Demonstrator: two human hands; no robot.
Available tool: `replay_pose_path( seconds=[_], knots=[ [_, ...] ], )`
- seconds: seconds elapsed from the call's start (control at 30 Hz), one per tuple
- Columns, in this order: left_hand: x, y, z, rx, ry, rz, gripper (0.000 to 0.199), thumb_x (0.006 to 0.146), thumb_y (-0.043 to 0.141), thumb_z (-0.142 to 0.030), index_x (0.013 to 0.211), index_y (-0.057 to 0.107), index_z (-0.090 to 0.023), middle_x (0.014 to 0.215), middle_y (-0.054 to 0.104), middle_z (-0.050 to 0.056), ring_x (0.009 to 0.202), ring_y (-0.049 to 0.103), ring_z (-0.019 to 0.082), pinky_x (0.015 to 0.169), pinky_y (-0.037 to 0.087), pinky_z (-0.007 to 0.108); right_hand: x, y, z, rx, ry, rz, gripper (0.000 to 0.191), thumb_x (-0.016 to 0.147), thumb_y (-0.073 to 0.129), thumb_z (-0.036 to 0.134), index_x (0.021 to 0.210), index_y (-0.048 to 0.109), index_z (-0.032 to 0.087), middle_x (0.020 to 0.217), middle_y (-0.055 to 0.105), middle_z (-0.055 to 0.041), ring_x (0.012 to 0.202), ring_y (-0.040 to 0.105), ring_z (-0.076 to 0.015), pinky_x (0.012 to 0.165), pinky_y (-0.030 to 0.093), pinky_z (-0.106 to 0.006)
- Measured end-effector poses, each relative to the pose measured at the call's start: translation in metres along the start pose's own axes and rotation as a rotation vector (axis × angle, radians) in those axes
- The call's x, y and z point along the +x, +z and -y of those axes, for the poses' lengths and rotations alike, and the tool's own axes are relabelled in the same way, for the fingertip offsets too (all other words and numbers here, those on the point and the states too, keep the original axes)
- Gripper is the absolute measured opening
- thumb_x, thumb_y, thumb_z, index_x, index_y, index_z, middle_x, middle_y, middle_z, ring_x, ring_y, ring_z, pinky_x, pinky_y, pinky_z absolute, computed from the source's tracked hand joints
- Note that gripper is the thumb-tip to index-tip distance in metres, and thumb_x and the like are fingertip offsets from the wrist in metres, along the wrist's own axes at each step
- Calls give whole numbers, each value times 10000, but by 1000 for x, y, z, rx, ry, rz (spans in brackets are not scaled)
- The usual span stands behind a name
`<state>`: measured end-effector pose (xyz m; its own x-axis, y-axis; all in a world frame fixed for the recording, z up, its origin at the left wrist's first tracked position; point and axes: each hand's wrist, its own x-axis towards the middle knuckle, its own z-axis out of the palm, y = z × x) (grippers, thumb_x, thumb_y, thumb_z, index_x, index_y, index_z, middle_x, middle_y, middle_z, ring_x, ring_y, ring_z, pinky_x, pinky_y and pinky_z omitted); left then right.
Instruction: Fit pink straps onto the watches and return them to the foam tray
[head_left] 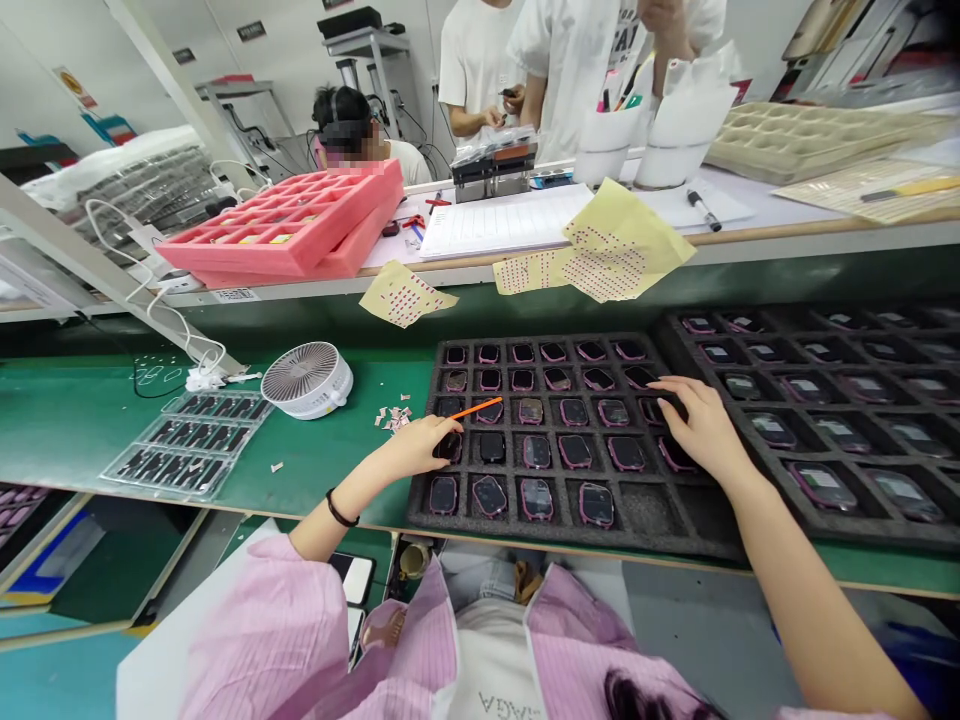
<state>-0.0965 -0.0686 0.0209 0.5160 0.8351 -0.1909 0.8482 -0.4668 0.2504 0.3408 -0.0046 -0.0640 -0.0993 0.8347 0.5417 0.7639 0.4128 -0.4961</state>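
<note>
A black foam tray lies on the green bench, its compartments mostly holding dark rounded-rectangular parts with pink rims. My left hand is shut on a thin orange stick, with its fingertips over a dark part near the tray's left side. My right hand rests spread, fingers down, on a part at the tray's right side, partly hiding it. A second black foam tray of larger pink-rimmed parts adjoins on the right.
A white desk fan stands left of the trays, near small pink scraps and a clear tray of dark parts. Yellow sheets with pink labels overhang the far shelf, which holds a pink foam tray. A co-worker stands beyond.
</note>
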Motion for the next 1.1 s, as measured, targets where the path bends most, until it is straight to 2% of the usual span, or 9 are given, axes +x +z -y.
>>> replay_pose_path(
  seconds=[0.07, 0.2, 0.37, 0.43, 0.53, 0.7, 0.8, 0.93, 1.1],
  knots=[
    [2, 2, 2, 21, 12, -27, 416, 722, 661, -160, 1122, 548, -174, 1084, 641, 109, 1005, 623, 265, 852, 504, 361, 0, -7, 13, -49, -85, -75, 240, 901, 462, 281, 1053, 636, 218, 1109, 636, -139, 1087, 585, -321, 931, 456, -522],
    [3, 1, 8, -53, 38, -125, 356, 655, 690, -202, 982, 552, -182, 989, 634, 72, 946, 616, 244, 803, 517, 338, -1, -11, 24, -40, -138, -103, 218, 919, 464, 278, 1043, 635, 224, 1061, 627, -128, 1030, 595, -302, 922, 461, -498],
    [15, -14, -8, -286, 99, -235, 387, 703, 655, -238, 1071, 542, -199, 1066, 643, 52, 969, 617, 195, 709, 526, 248, -4, -9, 20, -17, -121, -73, 209, 921, 473, 304, 1033, 633, 231, 1070, 612, -121, 1031, 584, -299, 923, 465, -493],
    [23, -15, -20, -276, 151, -203, 393, 725, 654, -245, 1104, 560, -205, 1089, 652, 47, 978, 627, 191, 739, 527, 250, -5, -9, 19, -5, -113, -69, 209, 921, 474, 313, 1030, 633, 231, 1066, 608, -120, 1027, 584, -297, 926, 466, -494],
    [33, -9, -33, -118, 217, -112, 386, 746, 668, -220, 1126, 602, -207, 1139, 657, 65, 1051, 623, 222, 894, 504, 316, -5, -9, 20, 19, -108, -55, 213, 923, 469, 316, 1026, 631, 225, 1060, 606, -121, 1026, 585, -292, 935, 466, -492],
    [43, 3, -38, 23, 269, 7, 309, 763, 708, -177, 1068, 667, -197, 1116, 678, 78, 1109, 605, 238, 985, 456, 331, -5, -10, 21, 40, -98, 9, 203, 924, 463, 316, 1011, 628, 235, 1054, 608, -114, 1040, 588, -287, 951, 464, -493],
    [43, -1, -35, -21, 228, -5, 381, 746, 747, -204, 1117, 659, -200, 1146, 678, 76, 1117, 604, 236, 980, 458, 329, -6, -10, 21, 43, -87, 33, 198, 920, 470, 320, 1006, 631, 244, 1065, 614, -110, 1051, 590, -288, 954, 464, -494],
    [38, -19, -32, -75, 164, -32, 440, 749, 768, -301, 1160, 649, -194, 1147, 676, 81, 1094, 618, 229, 953, 465, 307, -6, -11, 21, 50, -91, 44, 198, 925, 469, 329, 999, 630, 240, 1064, 620, -111, 1049, 594, -287, 944, 472, -484],
    [37, -21, -43, 92, 104, 6, 447, 747, 772, -271, 1166, 655, -166, 1127, 662, 122, 1095, 610, 278, 939, 470, 345, -6, -12, 22, 59, -89, 50, 199, 928, 470, 339, 995, 629, 240, 1056, 623, -108, 1052, 598, -285, 940, 475, -477]
  ],
)
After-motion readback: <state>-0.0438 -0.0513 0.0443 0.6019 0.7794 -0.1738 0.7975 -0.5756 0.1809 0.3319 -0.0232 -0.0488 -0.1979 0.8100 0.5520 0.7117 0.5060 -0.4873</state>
